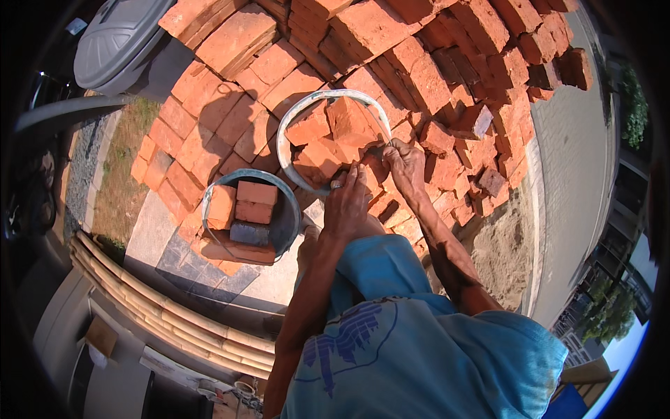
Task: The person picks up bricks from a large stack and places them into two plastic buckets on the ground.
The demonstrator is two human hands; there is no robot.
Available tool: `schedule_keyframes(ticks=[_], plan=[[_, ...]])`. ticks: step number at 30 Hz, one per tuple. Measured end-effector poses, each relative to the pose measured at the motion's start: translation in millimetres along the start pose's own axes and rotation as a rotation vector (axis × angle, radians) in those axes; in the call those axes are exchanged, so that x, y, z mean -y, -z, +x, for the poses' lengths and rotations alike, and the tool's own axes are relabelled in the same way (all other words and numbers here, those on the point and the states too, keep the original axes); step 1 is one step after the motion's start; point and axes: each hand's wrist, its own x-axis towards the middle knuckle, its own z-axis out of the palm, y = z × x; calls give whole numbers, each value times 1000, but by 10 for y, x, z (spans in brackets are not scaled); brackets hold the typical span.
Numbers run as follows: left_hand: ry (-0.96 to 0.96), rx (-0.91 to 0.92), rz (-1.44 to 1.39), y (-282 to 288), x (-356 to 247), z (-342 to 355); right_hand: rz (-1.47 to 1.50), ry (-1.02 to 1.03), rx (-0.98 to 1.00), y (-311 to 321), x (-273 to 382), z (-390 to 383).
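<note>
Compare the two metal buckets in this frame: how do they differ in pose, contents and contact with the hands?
The upper bucket sits on the brick pile, gripped at its rim by the left hand and right hand; the lower bucket stands beside the pile, untouched. The upper bucket holds rough broken chunks; the lower bucket holds whole bricks, plus one grey block. Both are round, grey metal and loaded with orange brick.

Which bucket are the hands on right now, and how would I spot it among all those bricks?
Start at the big stack of red bricks filling the upper picture. At its foot sit two grey buckets; take the upper bucket, whose rim both the left hand and right hand touch. It tilts against the pile, packed with broken brick, while the lower bucket holds whole bricks.
</note>
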Motion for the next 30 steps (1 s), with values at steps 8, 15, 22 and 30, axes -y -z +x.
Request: schedule_keyframes(ticks=[8,15,22,30], plan=[[7,0,-25,-35,16,54,164,-110,21,27,-70,132],[5,-110,22,330,-20,260,353,-119,100,72,-177,282],[36,-144,102,671,2,959,422,-91,104,67,0,450],[42,21,70,603,310,1302,389,-61,120,48,-89,559]])
